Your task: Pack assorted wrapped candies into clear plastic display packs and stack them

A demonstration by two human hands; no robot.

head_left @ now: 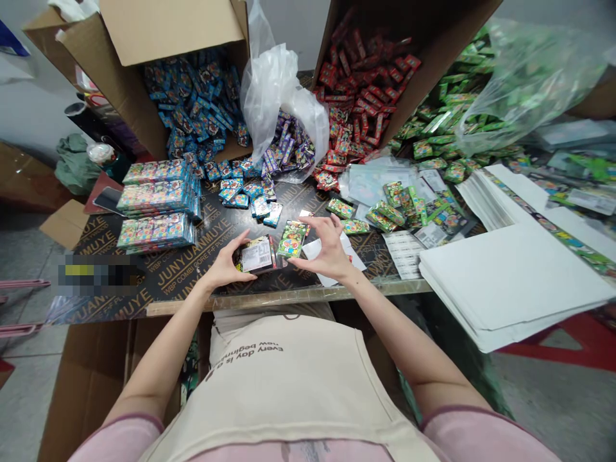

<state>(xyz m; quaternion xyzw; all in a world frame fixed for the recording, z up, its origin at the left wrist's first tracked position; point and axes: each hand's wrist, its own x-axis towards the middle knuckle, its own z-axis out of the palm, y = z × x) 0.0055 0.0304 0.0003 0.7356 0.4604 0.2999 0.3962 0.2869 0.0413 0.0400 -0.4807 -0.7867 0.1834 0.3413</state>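
Note:
My left hand [226,263] curls around a small stack of packets [257,254] with a white label on top, resting on the dark board [183,269]. My right hand [326,247] pinches a green packet [291,239] by its right edge, right beside that stack. A white paper sheet [353,260] lies under my right hand. Loose green packets [380,215] lie just beyond it, and loose blue packets [250,196] lie beyond the left hand.
Tipped cardboard boxes spill blue packets [197,102] and red packets [366,83]; a clear bag [279,96] holds purple ones, another bag [524,70] green ones. Wrapped bundles [156,205] stack at left. White sheets [510,282] pile at right. A phone [108,199] lies far left.

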